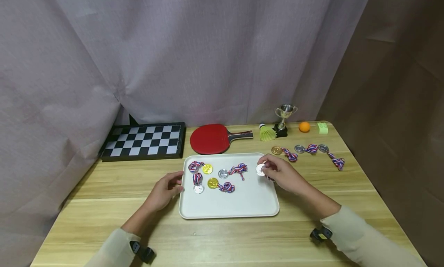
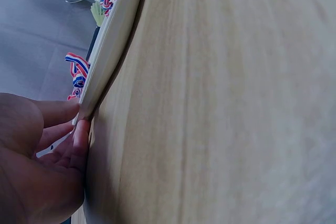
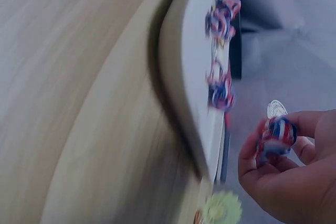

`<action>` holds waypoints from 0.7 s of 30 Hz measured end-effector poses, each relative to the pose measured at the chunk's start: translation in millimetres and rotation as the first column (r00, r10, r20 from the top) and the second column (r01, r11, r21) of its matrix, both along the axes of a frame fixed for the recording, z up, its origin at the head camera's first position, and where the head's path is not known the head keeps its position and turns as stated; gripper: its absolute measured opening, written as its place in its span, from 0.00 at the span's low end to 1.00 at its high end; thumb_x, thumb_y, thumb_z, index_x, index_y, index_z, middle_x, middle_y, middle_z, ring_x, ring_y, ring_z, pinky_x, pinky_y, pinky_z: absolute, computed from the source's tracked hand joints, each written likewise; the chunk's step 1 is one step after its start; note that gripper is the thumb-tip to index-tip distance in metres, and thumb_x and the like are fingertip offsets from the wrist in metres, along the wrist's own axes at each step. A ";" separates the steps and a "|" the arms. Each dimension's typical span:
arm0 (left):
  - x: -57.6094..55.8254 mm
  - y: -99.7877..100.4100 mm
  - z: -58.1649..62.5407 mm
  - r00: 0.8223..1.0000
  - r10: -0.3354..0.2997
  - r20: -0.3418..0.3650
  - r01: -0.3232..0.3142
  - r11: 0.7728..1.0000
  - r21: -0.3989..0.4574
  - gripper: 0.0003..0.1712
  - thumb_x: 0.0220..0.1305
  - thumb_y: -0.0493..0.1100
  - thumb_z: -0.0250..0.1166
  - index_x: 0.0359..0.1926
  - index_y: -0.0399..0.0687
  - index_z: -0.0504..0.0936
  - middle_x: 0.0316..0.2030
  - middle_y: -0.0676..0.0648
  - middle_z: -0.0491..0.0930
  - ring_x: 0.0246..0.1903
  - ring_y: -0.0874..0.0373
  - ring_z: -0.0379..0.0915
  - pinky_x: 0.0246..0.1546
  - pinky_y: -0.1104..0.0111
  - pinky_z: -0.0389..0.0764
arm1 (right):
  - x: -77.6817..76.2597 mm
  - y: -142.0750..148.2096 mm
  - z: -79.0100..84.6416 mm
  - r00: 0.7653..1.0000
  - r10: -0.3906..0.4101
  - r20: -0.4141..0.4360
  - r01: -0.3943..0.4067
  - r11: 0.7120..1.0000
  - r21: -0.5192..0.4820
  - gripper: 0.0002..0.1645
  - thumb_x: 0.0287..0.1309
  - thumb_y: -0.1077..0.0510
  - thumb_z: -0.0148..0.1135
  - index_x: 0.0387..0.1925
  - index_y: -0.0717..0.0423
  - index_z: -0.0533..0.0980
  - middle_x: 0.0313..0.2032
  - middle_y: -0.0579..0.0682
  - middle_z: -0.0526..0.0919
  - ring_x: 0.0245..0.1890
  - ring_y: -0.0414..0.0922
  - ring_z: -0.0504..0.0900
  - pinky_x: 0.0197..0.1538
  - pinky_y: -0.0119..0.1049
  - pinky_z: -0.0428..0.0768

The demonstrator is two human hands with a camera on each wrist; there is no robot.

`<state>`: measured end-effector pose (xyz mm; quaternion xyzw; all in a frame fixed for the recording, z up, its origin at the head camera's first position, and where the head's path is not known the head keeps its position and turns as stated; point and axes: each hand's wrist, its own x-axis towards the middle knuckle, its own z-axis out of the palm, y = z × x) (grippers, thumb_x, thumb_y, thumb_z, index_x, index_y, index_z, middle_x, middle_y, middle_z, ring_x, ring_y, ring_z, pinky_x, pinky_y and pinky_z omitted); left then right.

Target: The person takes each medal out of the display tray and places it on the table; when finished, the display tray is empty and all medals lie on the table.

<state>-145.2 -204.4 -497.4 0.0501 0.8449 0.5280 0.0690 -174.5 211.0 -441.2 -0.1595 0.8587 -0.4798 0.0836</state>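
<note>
Over the right part of the white tray [image 1: 243, 207], my right hand [image 1: 282, 175] pinches a silver medal [image 1: 260, 169]. Its red, white and blue ribbon [image 3: 277, 136] is bunched in the fingers in the right wrist view. My left hand [image 1: 165, 191] touches the tray's left rim with thumb and fingertips, fingers loosely bent. Several medals lie on the tray's left and middle: a gold medal [image 1: 207, 169] at the upper left, another gold medal [image 1: 213, 183] below it, a silver medal [image 1: 199, 188] at left and a silver medal [image 1: 223, 174] near the middle.
Behind the tray are a checkered board [image 1: 142, 141], a red table tennis paddle [image 1: 209, 139], a shuttlecock [image 1: 267, 133], a trophy [image 1: 284, 114], an orange ball [image 1: 304, 127] and a green block [image 1: 322, 128]. Right of them lie a bronze-coloured medal [image 1: 276, 150] and two silver medals [image 1: 300, 149].
</note>
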 end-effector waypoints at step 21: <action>2.0 0.5 0.8 1.000 0.007 0.000 -0.007 1.000 0.005 0.31 0.64 0.26 0.67 0.68 0.32 0.74 0.48 0.37 0.81 0.46 0.50 0.78 0.42 0.74 0.80 | -18.4 69.5 -38.6 0.989 -0.092 -0.117 0.120 0.958 0.261 0.10 0.63 0.66 0.67 0.47 0.60 0.84 0.37 0.51 0.86 0.39 0.45 0.81 0.43 0.36 0.79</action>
